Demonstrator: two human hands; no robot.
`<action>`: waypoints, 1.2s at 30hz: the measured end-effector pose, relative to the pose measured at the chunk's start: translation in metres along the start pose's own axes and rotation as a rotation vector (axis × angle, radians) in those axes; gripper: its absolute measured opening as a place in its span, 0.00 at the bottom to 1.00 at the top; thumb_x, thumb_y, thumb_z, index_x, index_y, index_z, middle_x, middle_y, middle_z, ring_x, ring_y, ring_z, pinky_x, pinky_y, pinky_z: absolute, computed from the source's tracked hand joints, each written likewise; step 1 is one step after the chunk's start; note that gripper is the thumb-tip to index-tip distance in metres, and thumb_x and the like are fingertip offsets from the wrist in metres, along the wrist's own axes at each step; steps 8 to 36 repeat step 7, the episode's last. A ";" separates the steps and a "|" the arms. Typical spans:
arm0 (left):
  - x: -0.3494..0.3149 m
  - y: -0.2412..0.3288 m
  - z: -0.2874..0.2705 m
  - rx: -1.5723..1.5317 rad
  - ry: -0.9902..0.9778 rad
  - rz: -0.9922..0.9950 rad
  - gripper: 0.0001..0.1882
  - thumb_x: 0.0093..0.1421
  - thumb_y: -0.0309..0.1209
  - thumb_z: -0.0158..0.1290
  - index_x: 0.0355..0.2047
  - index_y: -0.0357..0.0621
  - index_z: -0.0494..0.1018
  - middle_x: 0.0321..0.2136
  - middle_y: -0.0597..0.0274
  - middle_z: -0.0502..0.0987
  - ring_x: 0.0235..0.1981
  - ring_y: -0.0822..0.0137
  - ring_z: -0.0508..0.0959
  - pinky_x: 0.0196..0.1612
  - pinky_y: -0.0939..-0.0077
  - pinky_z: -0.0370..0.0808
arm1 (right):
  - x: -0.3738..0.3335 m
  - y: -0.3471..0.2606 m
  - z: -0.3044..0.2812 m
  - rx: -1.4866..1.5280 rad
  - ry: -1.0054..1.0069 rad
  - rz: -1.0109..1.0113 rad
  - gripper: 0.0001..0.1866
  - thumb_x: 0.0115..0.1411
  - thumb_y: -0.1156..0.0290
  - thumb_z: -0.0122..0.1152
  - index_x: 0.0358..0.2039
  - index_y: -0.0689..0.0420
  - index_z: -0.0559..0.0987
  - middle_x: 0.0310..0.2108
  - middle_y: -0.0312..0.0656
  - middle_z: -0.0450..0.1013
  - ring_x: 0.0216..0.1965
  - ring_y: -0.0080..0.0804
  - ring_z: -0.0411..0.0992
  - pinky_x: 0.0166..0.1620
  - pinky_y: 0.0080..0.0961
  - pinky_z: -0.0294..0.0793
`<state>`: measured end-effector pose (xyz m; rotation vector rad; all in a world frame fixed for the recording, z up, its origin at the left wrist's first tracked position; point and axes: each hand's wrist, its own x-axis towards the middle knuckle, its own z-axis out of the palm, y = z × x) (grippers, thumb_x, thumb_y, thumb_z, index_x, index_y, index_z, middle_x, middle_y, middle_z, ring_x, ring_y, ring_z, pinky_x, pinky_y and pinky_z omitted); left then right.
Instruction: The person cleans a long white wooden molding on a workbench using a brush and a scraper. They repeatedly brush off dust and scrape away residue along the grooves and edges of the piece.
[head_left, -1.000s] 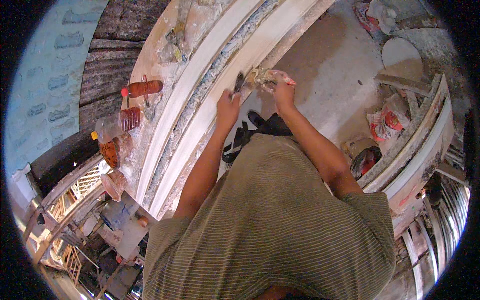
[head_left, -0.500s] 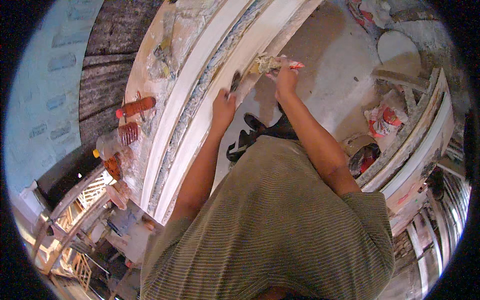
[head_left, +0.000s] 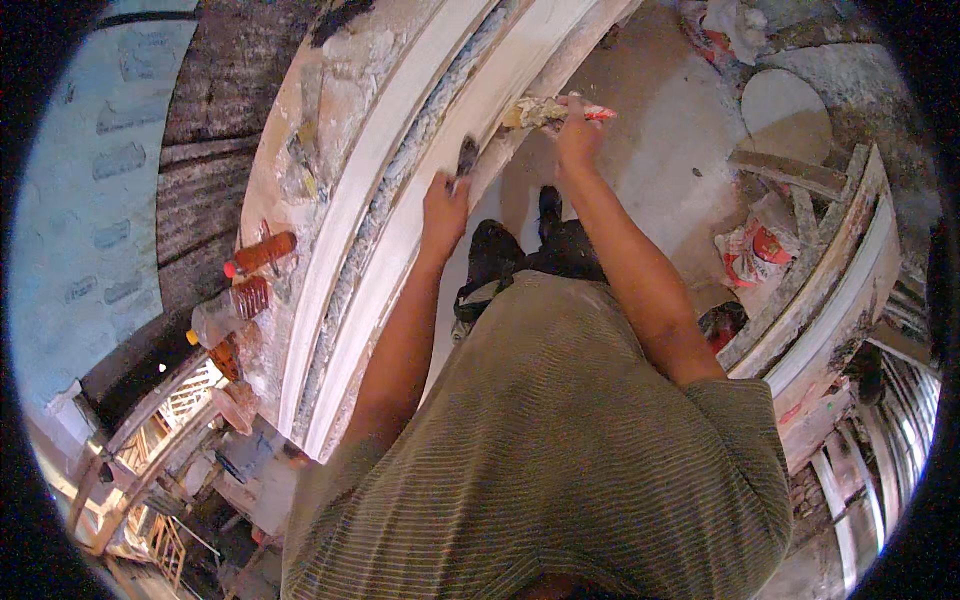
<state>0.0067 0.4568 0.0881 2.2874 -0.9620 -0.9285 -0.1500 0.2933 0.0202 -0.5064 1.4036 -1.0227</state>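
Note:
Closed around a small dark tool [head_left: 467, 153] is my left hand [head_left: 441, 208], over the near edge of a long curved white moulding [head_left: 420, 215]. The tool's exact kind is too blurred to make out. My right hand [head_left: 577, 142] grips a piece of red-and-white plastic wrapping [head_left: 598, 113] with a lumpy cream-coloured mass [head_left: 535, 111] at its left end. That mass reaches over the moulding's right edge; whether it touches is unclear. Two pale raised bands run along the moulding, with a rough grey groove between them.
At the moulding's left lie a red-capped bottle [head_left: 262, 254] and a yellow-capped clear bottle [head_left: 225, 313]. A second curved piece [head_left: 835, 285] stands at the right, near a red-and-white bag [head_left: 757, 250] on the floor. A blue wall [head_left: 90, 200] rises at far left.
My right hand and the wrapping have shifted slightly up. The left hand stays at nearly the same place with its tool. My feet show more fully below the hands, and the view has tilted a little.

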 end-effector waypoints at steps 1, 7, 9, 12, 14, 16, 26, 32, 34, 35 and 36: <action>-0.007 -0.003 -0.004 0.018 -0.039 -0.065 0.21 0.60 0.39 0.53 0.39 0.28 0.71 0.36 0.32 0.76 0.39 0.40 0.77 0.43 0.57 0.73 | 0.002 -0.007 0.002 0.014 -0.008 -0.008 0.13 0.61 0.61 0.57 0.40 0.56 0.76 0.38 0.42 0.74 0.37 0.33 0.75 0.37 0.30 0.79; 0.171 0.035 0.094 0.356 0.023 0.209 0.28 0.59 0.52 0.53 0.45 0.36 0.73 0.45 0.32 0.75 0.47 0.42 0.77 0.50 0.52 0.71 | 0.037 -0.005 0.000 -0.048 -0.005 -0.041 0.14 0.60 0.62 0.58 0.42 0.57 0.75 0.40 0.43 0.73 0.41 0.33 0.74 0.40 0.29 0.79; 0.171 0.035 0.094 0.356 0.023 0.209 0.28 0.59 0.52 0.53 0.45 0.36 0.73 0.45 0.32 0.75 0.47 0.42 0.77 0.50 0.52 0.71 | 0.037 -0.005 0.000 -0.048 -0.005 -0.041 0.14 0.60 0.62 0.58 0.42 0.57 0.75 0.40 0.43 0.73 0.41 0.33 0.74 0.40 0.29 0.79; 0.171 0.035 0.094 0.356 0.023 0.209 0.28 0.59 0.52 0.53 0.45 0.36 0.73 0.45 0.32 0.75 0.47 0.42 0.77 0.50 0.52 0.71 | 0.037 -0.005 0.000 -0.048 -0.005 -0.041 0.14 0.60 0.62 0.58 0.42 0.57 0.75 0.40 0.43 0.73 0.41 0.33 0.74 0.40 0.29 0.79; 0.171 0.035 0.094 0.356 0.023 0.209 0.28 0.59 0.52 0.53 0.45 0.36 0.73 0.45 0.32 0.75 0.47 0.42 0.77 0.50 0.52 0.71 | 0.037 -0.005 0.000 -0.048 -0.005 -0.041 0.14 0.60 0.62 0.58 0.42 0.57 0.75 0.40 0.43 0.73 0.41 0.33 0.74 0.40 0.29 0.79; 0.171 0.035 0.094 0.356 0.023 0.209 0.28 0.59 0.52 0.53 0.45 0.36 0.73 0.45 0.32 0.75 0.47 0.42 0.77 0.50 0.52 0.71 | 0.037 -0.005 0.000 -0.048 -0.005 -0.041 0.14 0.60 0.62 0.58 0.42 0.57 0.75 0.40 0.43 0.73 0.41 0.33 0.74 0.40 0.29 0.79; 0.171 0.035 0.094 0.356 0.023 0.209 0.28 0.59 0.52 0.53 0.45 0.36 0.73 0.45 0.32 0.75 0.47 0.42 0.77 0.50 0.52 0.71 | 0.037 -0.005 0.000 -0.048 -0.005 -0.041 0.14 0.60 0.62 0.58 0.42 0.57 0.75 0.40 0.43 0.73 0.41 0.33 0.74 0.40 0.29 0.79; 0.171 0.035 0.094 0.356 0.023 0.209 0.28 0.59 0.52 0.53 0.45 0.36 0.73 0.45 0.32 0.75 0.47 0.42 0.77 0.50 0.52 0.71 | 0.037 -0.005 0.000 -0.048 -0.005 -0.041 0.14 0.60 0.62 0.58 0.42 0.57 0.75 0.40 0.43 0.73 0.41 0.33 0.74 0.40 0.29 0.79; 0.171 0.035 0.094 0.356 0.023 0.209 0.28 0.59 0.52 0.53 0.45 0.36 0.73 0.45 0.32 0.75 0.47 0.42 0.77 0.50 0.52 0.71 | 0.037 -0.005 0.000 -0.048 -0.005 -0.041 0.14 0.60 0.62 0.58 0.42 0.57 0.75 0.40 0.43 0.73 0.41 0.33 0.74 0.40 0.29 0.79; 0.171 0.035 0.094 0.356 0.023 0.209 0.28 0.59 0.52 0.53 0.45 0.36 0.73 0.45 0.32 0.75 0.47 0.42 0.77 0.50 0.52 0.71 | 0.037 -0.005 0.000 -0.048 -0.005 -0.041 0.14 0.60 0.62 0.58 0.42 0.57 0.75 0.40 0.43 0.73 0.41 0.33 0.74 0.40 0.29 0.79; 0.171 0.035 0.094 0.356 0.023 0.209 0.28 0.59 0.52 0.53 0.45 0.36 0.73 0.45 0.32 0.75 0.47 0.42 0.77 0.50 0.52 0.71 | 0.037 -0.005 0.000 -0.048 -0.005 -0.041 0.14 0.60 0.62 0.58 0.42 0.57 0.75 0.40 0.43 0.73 0.41 0.33 0.74 0.40 0.29 0.79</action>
